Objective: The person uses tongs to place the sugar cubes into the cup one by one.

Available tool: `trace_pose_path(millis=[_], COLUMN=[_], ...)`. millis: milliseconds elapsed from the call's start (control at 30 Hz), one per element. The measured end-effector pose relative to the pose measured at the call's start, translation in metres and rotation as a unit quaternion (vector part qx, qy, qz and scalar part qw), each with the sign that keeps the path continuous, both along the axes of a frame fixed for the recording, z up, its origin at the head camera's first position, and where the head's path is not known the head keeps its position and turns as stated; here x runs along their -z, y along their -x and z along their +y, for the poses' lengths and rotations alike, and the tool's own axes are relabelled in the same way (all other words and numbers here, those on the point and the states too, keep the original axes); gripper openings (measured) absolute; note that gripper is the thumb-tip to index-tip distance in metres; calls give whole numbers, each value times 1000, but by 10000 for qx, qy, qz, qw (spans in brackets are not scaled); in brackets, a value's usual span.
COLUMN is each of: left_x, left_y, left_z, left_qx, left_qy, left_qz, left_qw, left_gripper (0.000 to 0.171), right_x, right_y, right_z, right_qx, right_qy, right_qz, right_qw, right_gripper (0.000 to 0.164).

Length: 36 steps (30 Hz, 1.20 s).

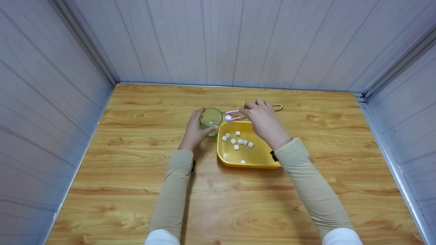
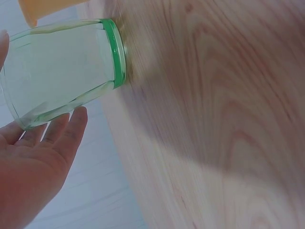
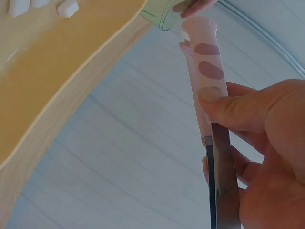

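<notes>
Pinching pink-tipped tongs (image 3: 209,71) that clasp a white cube (image 1: 228,117) just right of the green glass (image 1: 211,117), the right hand (image 1: 266,123) points their long axis toward that glass, gripped by the left hand (image 1: 195,132).

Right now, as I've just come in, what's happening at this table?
A person is working with both hands. The left hand holds a green-tinted drinking glass by its sides. The right hand grips pink-tipped tongs, which pinch one white cube. At this moment that cube is close to the glass's right side, not over its mouth. More white cubes lie scattered in the yellow tray on the wood-grain table.
</notes>
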<state>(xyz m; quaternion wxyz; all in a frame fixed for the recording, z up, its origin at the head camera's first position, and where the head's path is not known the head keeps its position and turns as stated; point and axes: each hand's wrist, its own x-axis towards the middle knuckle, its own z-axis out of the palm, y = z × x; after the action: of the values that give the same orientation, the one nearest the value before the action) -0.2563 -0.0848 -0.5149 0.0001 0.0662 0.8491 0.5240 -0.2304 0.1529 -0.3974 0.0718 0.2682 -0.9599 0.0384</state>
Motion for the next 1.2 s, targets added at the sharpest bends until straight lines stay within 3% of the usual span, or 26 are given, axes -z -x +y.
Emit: trace_pose_path(millis=[533, 1200], left_x=[-1, 0], left_y=[0, 1], left_z=[1, 0], left_qx=[69, -44], left_qy=[53, 62], left_qz=[-32, -82], left_qw=[10000, 9999], left_gripper=[83, 87], right_x=[10, 27], right_y=[6, 12], right_z=[-16, -29], right_qx=[-118, -107], right_qy=[92, 113], right_qz=[220, 19], right_qw=[9996, 9999], right_gripper=[35, 32])
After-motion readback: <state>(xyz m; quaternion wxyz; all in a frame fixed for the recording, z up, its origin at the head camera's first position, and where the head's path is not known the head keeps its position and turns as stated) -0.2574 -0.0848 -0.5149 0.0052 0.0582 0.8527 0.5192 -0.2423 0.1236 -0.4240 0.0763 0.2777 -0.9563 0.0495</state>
